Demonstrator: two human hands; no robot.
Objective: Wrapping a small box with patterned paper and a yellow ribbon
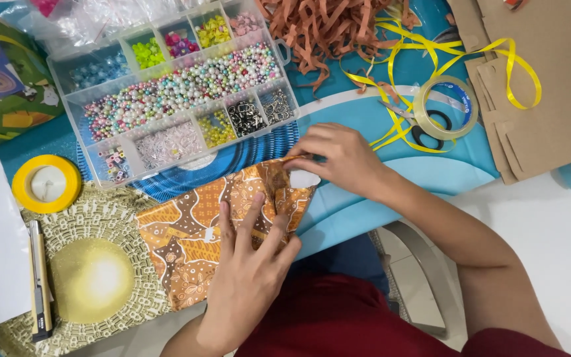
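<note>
An orange and brown patterned parcel (190,241) lies on the table in front of me. My left hand (249,264) presses flat on its right half, fingers spread. At the parcel's upper right corner, my right hand (335,158) pinches a folded flap of the patterned paper with its fingertips. A small white patch shows at that corner beside the fingers.
A clear compartment box of beads (173,92) stands behind the parcel. A yellow ribbon spool (47,183) and a utility knife (39,281) lie at left. A clear tape roll (445,108), scissors (424,132), yellow ribbon (424,53), brown paper shreds (325,30) and cardboard pieces (550,86) sit at back right.
</note>
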